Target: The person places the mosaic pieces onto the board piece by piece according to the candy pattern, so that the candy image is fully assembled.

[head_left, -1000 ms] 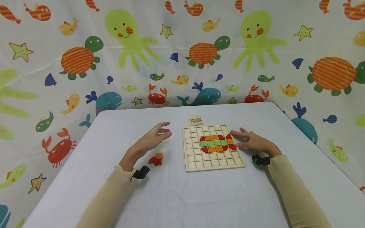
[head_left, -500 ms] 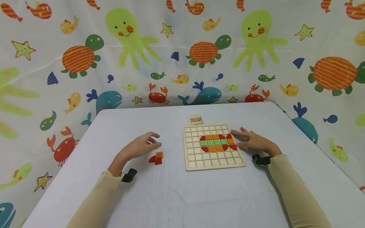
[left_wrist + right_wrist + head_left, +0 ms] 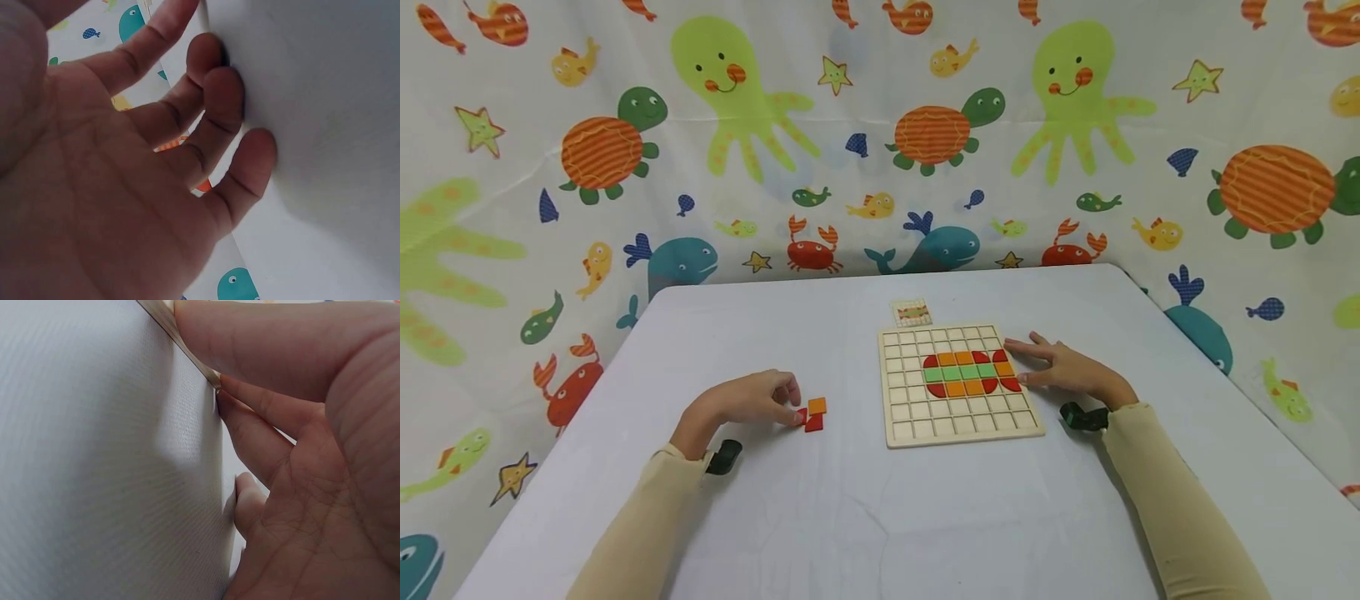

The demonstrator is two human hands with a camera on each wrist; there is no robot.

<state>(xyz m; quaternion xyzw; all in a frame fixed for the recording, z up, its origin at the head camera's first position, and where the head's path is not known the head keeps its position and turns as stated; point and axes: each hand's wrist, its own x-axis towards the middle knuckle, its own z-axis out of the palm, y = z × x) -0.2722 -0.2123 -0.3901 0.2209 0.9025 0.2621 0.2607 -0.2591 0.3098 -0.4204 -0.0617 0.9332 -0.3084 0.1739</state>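
My left hand [image 3: 748, 398] is down on the table left of the board, its thumb and index finger pinching a red quarter-circle tile [image 3: 802, 414], which they partly cover. Beside it lie an orange square tile [image 3: 817, 406] and another red tile [image 3: 814, 423]. In the left wrist view, the other fingers [image 3: 222, 100] bend against the tabletop; the tile is out of sight. My right hand [image 3: 1063, 368] has its fingers extended, touching the right edge of the wooden grid board [image 3: 925, 429]. Red, orange and green tiles [image 3: 970, 372] form a fish in its grid.
Behind the board lies a small pattern card [image 3: 912, 313] with a similar fish. The table [image 3: 850, 517] has a white cover. A curtain [image 3: 865, 75] printed with sea animals hangs behind it.
My left hand has come down and leftward from above the table to the loose tiles, its thumb and index finger closing on the red quarter-circle tile. The right hand stays at the board's edge.
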